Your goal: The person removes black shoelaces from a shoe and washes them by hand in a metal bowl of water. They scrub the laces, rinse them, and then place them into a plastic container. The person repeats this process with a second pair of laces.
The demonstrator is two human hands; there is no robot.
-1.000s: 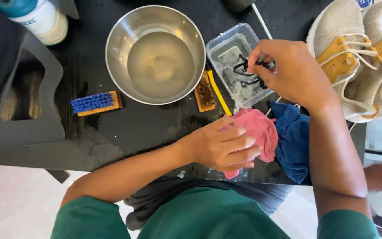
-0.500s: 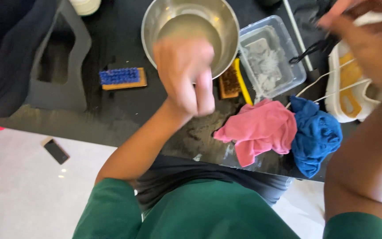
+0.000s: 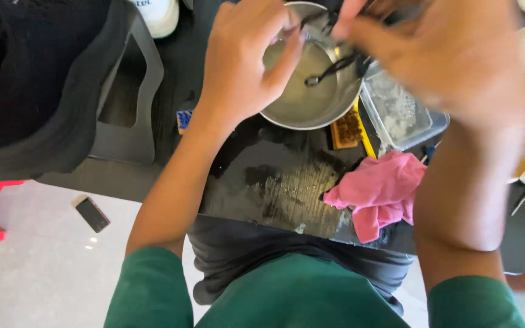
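Black lace between both hands' fingers

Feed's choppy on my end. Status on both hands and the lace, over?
Both hands, left hand and right hand, raised over steel bowl. Black shoelace pinched between them, dangling above cloudy water. Pink cloth clear, on table.

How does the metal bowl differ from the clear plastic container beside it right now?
The metal bowl is round, shiny and opaque; the clear plastic container is rectangular and see-through. The bowl holds cloudy liquid, the container whitish clumps. Both hands, left and right, work a dark lace over the bowl, not the container. Both sit open-topped on the dark table.
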